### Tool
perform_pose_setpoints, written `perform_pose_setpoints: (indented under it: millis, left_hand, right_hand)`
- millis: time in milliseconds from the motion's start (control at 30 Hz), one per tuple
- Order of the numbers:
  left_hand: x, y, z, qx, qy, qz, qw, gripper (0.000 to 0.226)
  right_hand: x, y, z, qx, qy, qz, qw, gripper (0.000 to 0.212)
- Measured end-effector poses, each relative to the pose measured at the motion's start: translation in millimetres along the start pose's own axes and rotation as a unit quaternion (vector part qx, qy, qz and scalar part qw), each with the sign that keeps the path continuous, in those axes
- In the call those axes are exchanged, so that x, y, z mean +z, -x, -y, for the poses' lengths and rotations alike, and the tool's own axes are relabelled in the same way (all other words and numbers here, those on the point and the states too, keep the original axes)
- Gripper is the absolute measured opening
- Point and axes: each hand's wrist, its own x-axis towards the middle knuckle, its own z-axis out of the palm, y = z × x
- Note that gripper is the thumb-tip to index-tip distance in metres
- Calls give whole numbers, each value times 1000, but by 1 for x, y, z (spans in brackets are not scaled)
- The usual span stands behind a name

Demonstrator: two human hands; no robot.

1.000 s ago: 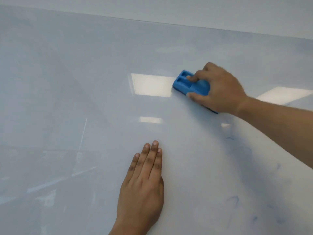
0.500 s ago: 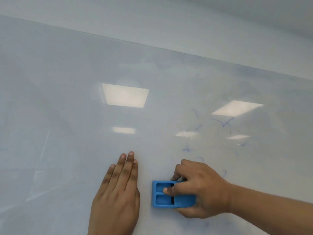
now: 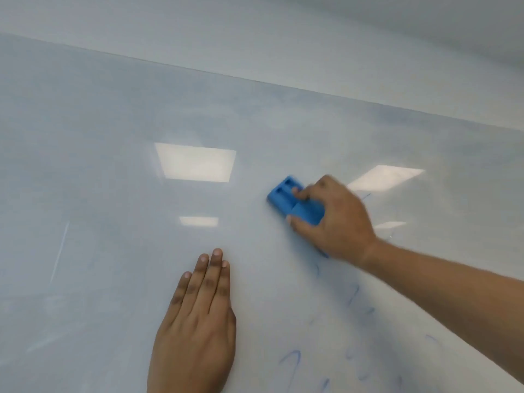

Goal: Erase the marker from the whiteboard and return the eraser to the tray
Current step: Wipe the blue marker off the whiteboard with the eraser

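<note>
Whiteboard's [image 3: 113, 194] blue plastic eraser [image 3: 295, 204], clamped in right hand [image 3: 337, 219], has swept back up toward one o'clock from flat, empty left hand [image 3: 195, 333]; faint blue marker strokes [image 3: 292, 358] remain at five o'clock.

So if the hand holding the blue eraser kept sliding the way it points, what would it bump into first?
Probably nothing: the right hand and eraser point up-left over bare whiteboard, toward a reflected light.

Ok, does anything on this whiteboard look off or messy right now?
Yes. Faint blue marker strokes remain at lower right, below the right hand holding the blue eraser. The whiteboard also carries a hazy blue smear.
</note>
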Motion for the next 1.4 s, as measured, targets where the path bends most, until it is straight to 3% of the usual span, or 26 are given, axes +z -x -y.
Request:
perform_pose_setpoints:
  millis: [67,167,233,333,367,433,567,700,800,900,1000,1100,1300,1400]
  left_hand:
    - [-2,1,1,0,10,13,1000,53]
    - [-5,1,0,-1,6,40,999,55]
    - [-8,1,0,-6,7,50,999,54]
    - [-9,1,-1,-18,7,59,998,54]
    - [-10,1,-2,-22,8,64,998,54]
    - [-12,5,-2,-20,12,71,997,53]
    - [-18,61,3,-17,5,82,997,52]
    - [-28,116,6,-1,5,88,996,53]
    - [-29,121,8,3,4,86,996,54]
    - [-28,120,6,1,6,81,997,53]
    - [-26,121,7,-2,6,74,997,54]
    - [-29,121,7,-11,43,75,996,58]
    - [-32,122,10,-8,51,80,995,58]
    - [-32,123,10,-9,51,79,995,56]
  right_hand:
    - [2,48,22,-106,-23,52,993,41]
    - [-3,63,22,-173,16,87,981,41]
    - [-5,47,20,-110,59,53,991,41]
    - [8,45,25,87,46,-34,995,41]
    - [14,55,34,100,31,-47,993,41]
    - [24,92,54,51,-3,-36,998,41]
    - [23,222,83,-101,-66,69,990,37]
    - [3,365,103,-268,-98,240,928,15]
    - [-5,388,106,-318,-76,284,901,5]
    - [-3,324,94,-269,-55,213,938,20]
    - [8,241,76,-100,-8,87,991,37]
    - [19,229,88,-17,-30,50,998,36]
    - [19,344,147,-177,-109,235,950,23]
    - [13,371,160,-235,-86,300,921,14]
